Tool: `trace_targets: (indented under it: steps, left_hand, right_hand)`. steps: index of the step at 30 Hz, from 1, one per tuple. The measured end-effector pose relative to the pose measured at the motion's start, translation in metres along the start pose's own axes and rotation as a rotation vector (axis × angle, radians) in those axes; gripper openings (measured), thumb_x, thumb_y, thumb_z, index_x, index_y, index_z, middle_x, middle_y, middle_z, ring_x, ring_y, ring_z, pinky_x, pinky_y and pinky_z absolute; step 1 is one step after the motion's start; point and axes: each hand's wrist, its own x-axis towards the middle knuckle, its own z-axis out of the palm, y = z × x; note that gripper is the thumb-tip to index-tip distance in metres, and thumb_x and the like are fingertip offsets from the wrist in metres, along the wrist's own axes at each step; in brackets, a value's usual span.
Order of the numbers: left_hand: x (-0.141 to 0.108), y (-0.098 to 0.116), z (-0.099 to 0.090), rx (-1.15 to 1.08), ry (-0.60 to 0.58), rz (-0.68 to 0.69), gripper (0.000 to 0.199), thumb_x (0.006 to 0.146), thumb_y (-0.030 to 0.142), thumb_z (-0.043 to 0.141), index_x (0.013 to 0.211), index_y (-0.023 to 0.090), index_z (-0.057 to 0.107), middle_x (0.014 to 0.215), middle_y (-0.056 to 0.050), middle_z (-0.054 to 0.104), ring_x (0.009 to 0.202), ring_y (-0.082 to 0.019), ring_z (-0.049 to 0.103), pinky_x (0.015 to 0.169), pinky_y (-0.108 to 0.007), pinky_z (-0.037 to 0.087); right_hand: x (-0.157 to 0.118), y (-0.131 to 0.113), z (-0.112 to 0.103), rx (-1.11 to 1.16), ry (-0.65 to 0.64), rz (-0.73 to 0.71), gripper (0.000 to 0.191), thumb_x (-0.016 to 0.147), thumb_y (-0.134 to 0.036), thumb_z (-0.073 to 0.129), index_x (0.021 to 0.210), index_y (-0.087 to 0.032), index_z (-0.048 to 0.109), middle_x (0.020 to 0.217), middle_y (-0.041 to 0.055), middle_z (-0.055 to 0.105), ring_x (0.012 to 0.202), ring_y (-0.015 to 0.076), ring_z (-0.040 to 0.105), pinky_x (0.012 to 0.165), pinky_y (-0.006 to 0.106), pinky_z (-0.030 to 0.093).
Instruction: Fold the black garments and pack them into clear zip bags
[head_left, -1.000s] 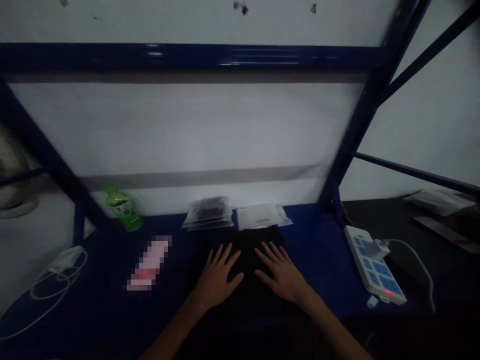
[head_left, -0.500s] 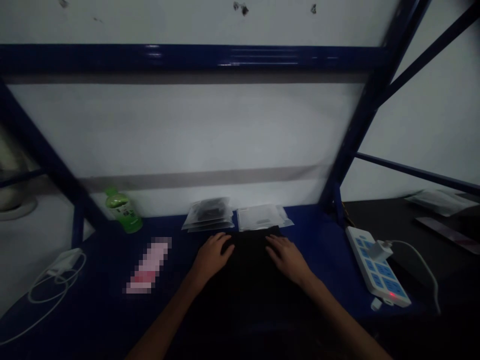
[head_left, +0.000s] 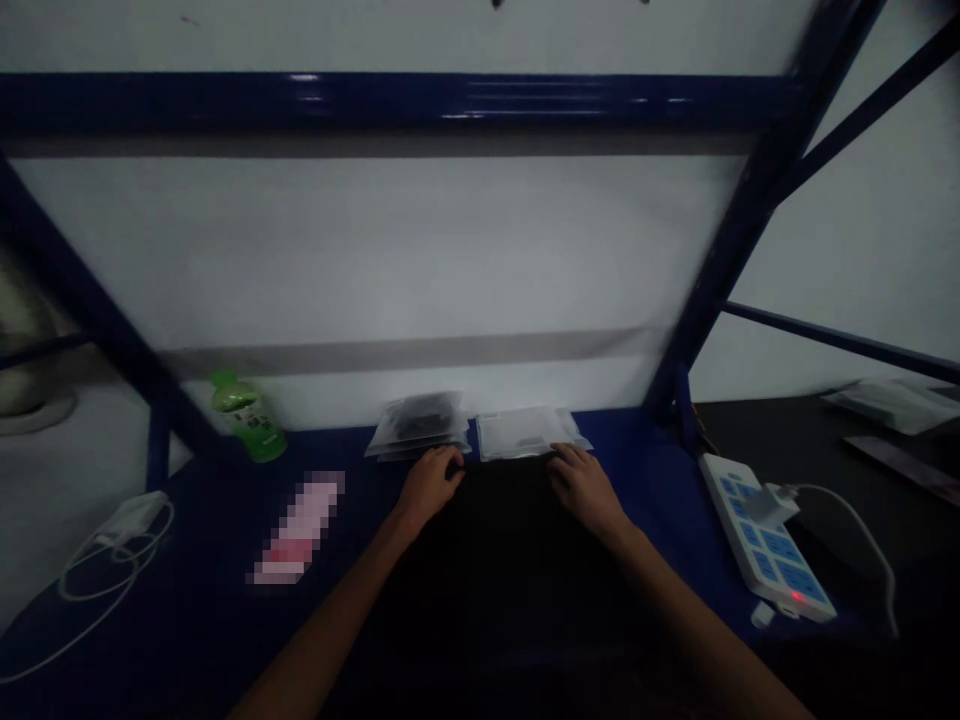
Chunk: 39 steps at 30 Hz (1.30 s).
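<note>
A dark black cloth (head_left: pixel 502 560) lies on the blue tabletop in front of me, its folds lost in the dim light. My left hand (head_left: pixel 433 487) is at the cloth's far left corner, thumb and fingers closed on the edge. At the far right corner, my right hand (head_left: pixel 585 488) has its fingers bent over the edge, with the thumb partly hidden. Just beyond the left hand are stacked clear plastic bags (head_left: pixel 420 424) with dark contents. Beyond the right hand lie pale plastic bags (head_left: pixel 525 432).
A green bottle (head_left: pixel 251 420) stands at the back left, near a blurred pink item (head_left: pixel 300 530) and a white cable with its adapter (head_left: pixel 135 520). On the right lies a power strip (head_left: pixel 769 545) with a plugged-in charger (head_left: pixel 772 505). Blue frame posts (head_left: pixel 720 260) rise behind.
Both hands have slid slightly away from me to the cloth's far edge. Their spread fingers have curled in, and the cloth's far edge looks straighter. The view has shifted a little.
</note>
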Motion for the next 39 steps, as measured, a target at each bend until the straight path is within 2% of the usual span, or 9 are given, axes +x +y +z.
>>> trace_targets:
  steps: [5,9,14,18,25,27,31,36,39]
  left_hand:
    - [-0.016,0.011,-0.020,-0.127,0.044,0.126,0.020,0.089,0.014,0.053,0.099,0.023,0.066,0.105,-0.003,0.068,0.103,-0.019,0.062,0.093,-0.033,0.049]
    - [-0.041,0.016,-0.027,-0.134,-0.043,0.240,0.028,0.088,0.012,0.049,0.101,0.025,0.070,0.112,-0.001,0.070,0.110,-0.019,0.060,0.098,-0.036,0.048]
    - [-0.064,0.014,-0.025,-0.057,-0.240,0.226,0.040,0.084,0.013,0.052,0.115,0.029,0.070,0.127,0.001,0.067,0.122,-0.021,0.058,0.105,-0.041,0.045]
    - [-0.069,0.015,-0.026,-0.071,-0.294,0.175,0.043,0.087,0.018,0.048,0.125,0.030,0.066,0.134,0.002,0.061,0.128,-0.020,0.054,0.110,-0.040,0.042]
    - [-0.089,0.025,-0.052,-0.084,-0.271,0.172,0.040,0.093,0.034,0.053,0.133,0.033,0.058,0.145,0.001,0.052,0.136,-0.022,0.045,0.113,-0.042,0.036]
    - [-0.106,0.027,-0.063,-0.133,-0.304,0.156,0.037,0.090,0.041,0.061,0.127,0.035,0.062,0.144,0.001,0.053,0.133,-0.023,0.047,0.110,-0.041,0.040]
    - [-0.138,0.026,-0.076,-0.182,-0.410,0.116,0.030,0.078,0.044,0.074,0.104,0.032,0.070,0.133,-0.002,0.058,0.117,-0.025,0.059,0.098,-0.038,0.049]
    - [-0.147,0.023,-0.076,-0.183,-0.425,0.094,0.011,0.086,0.029,0.063,0.094,0.030,0.070,0.128,-0.001,0.061,0.111,-0.021,0.061,0.096,-0.034,0.048]
    - [-0.143,0.026,-0.076,-0.205,-0.394,0.095,0.013,0.089,0.023,0.055,0.090,0.028,0.067,0.120,0.000,0.064,0.105,-0.018,0.063,0.091,-0.029,0.048]
  right_hand:
    - [-0.015,-0.004,-0.021,0.070,0.029,-0.072,0.027,0.093,-0.018,0.044,0.110,-0.022,0.064,0.121,0.0073,0.067,0.113,0.0225,0.059,0.098,0.039,0.047]
    - [-0.040,-0.005,-0.026,0.101,0.007,-0.122,0.034,0.093,-0.016,0.042,0.118,-0.025,0.064,0.117,0.0054,0.070,0.110,0.0221,0.064,0.101,0.042,0.047]
    - [-0.065,-0.003,-0.020,0.097,-0.181,-0.129,0.050,0.085,-0.008,0.042,0.129,-0.024,0.061,0.133,0.0054,0.063,0.130,0.0231,0.052,0.112,0.049,0.038]
    - [-0.070,-0.004,-0.022,0.110,-0.288,-0.093,0.055,0.084,-0.010,0.043,0.137,-0.021,0.055,0.142,0.0054,0.054,0.138,0.0222,0.042,0.115,0.048,0.034]
    - [-0.084,-0.022,-0.048,0.190,-0.162,-0.122,0.043,0.095,-0.025,0.043,0.136,-0.026,0.056,0.142,0.0044,0.055,0.139,0.0245,0.041,0.115,0.052,0.032]
    - [-0.096,-0.028,-0.059,0.230,-0.136,-0.114,0.033,0.096,-0.033,0.048,0.124,-0.029,0.065,0.133,0.0047,0.063,0.129,0.0252,0.052,0.109,0.049,0.040]
    - [-0.124,-0.030,-0.068,0.254,-0.242,-0.100,0.026,0.092,-0.040,0.057,0.113,-0.034,0.071,0.120,0.0040,0.070,0.115,0.0267,0.061,0.099,0.046,0.049]
    - [-0.142,-0.022,-0.057,0.238,-0.258,-0.058,0.026,0.094,-0.035,0.052,0.111,-0.035,0.072,0.122,0.0033,0.069,0.116,0.0258,0.060,0.097,0.045,0.050]
    - [-0.140,-0.022,-0.056,0.304,-0.230,-0.038,0.027,0.096,-0.034,0.048,0.109,-0.032,0.071,0.121,0.0054,0.069,0.117,0.0259,0.060,0.100,0.046,0.048]
